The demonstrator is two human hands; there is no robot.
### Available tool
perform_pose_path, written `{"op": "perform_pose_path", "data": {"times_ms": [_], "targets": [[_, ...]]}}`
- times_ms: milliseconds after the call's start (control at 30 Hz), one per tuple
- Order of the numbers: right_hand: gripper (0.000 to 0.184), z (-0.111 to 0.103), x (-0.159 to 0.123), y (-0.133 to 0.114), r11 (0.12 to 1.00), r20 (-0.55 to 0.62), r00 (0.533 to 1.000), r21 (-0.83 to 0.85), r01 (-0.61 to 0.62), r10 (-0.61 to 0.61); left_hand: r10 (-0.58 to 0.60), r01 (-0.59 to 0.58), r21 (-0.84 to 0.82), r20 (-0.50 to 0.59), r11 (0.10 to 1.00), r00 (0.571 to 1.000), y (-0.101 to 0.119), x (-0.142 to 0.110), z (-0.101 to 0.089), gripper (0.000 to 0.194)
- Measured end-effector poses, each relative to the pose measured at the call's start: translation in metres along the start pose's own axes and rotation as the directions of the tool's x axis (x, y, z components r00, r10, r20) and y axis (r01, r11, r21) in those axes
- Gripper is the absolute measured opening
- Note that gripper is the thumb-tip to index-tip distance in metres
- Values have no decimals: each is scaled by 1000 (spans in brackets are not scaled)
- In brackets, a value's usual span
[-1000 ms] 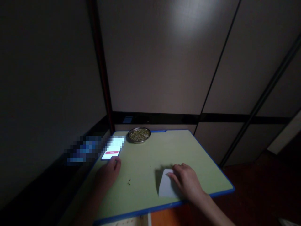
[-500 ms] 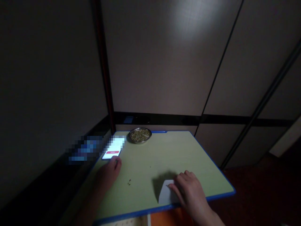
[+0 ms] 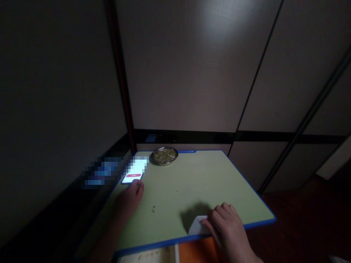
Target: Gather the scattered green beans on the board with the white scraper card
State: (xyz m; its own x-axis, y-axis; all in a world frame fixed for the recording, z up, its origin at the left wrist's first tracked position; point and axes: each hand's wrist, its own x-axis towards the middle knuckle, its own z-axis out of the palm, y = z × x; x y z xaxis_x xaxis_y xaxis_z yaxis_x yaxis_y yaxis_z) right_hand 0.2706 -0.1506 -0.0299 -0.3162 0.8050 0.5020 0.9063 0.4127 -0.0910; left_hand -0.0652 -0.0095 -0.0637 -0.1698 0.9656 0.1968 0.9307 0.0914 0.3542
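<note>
My left hand (image 3: 129, 199) rests on the green table (image 3: 192, 179), its fingertips at the near end of a lit phone (image 3: 134, 171); the fingers look curled, with nothing visibly held. My right hand (image 3: 227, 228) lies near the table's front edge, fingers pressed down on a white card (image 3: 196, 227) that it partly covers. A round metal bowl (image 3: 164, 156) filled with small greenish seeds stands at the table's far edge, beyond both hands.
A few loose seeds (image 3: 153, 208) lie on the table between my hands. The table has a blue rim (image 3: 260, 202) and sits in a dim corner against panelled walls. Something orange (image 3: 194, 252) shows below the front edge.
My right hand has slid the white card towards me, to the table's front edge. My left hand stays by the phone.
</note>
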Motion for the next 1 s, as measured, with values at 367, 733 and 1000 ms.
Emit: {"op": "perform_pose_path", "data": {"times_ms": [367,733,1000], "targets": [[23,-5,-6,5,989,37,996,121,-81,77,15,-17,-110,-21,994,1000,-7,0,4,25],[20,-13,44,24,643,131,964,723,-252,231,156,-152,-479,-33,864,987,51,-33,-47,30],[19,23,51,7,408,206,916,846,-344,345,346,-280,-642,-24,714,938,115,-72,-40,26]]}}
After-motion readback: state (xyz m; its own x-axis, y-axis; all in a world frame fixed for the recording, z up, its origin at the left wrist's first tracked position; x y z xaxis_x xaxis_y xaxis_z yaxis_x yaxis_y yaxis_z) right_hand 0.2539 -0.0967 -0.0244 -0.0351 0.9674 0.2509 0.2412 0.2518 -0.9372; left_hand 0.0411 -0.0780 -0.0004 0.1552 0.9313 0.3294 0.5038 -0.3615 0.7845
